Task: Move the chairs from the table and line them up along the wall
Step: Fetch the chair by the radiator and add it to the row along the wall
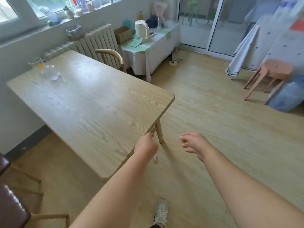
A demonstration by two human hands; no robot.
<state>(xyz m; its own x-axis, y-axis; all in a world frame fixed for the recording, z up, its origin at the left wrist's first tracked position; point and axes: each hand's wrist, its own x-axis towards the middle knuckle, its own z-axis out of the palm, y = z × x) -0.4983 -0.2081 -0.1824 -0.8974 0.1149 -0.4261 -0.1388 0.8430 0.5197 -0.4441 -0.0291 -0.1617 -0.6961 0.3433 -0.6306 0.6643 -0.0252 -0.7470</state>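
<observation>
Head view shows two bare arms reaching forward over the pale wood floor [205,112], the left hand [145,146] loosely curled and empty at the near edge of the light oak surface [92,102], the right hand [195,144] spread and empty. Dark brown cushioned chairs [11,209] sit at the lower left beside that surface. Farther off, a curved-back wooden chair [110,57] stands at the surface's far end by the white radiator [97,40], with a clear glass pitcher [44,68] on the surface's far corner.
</observation>
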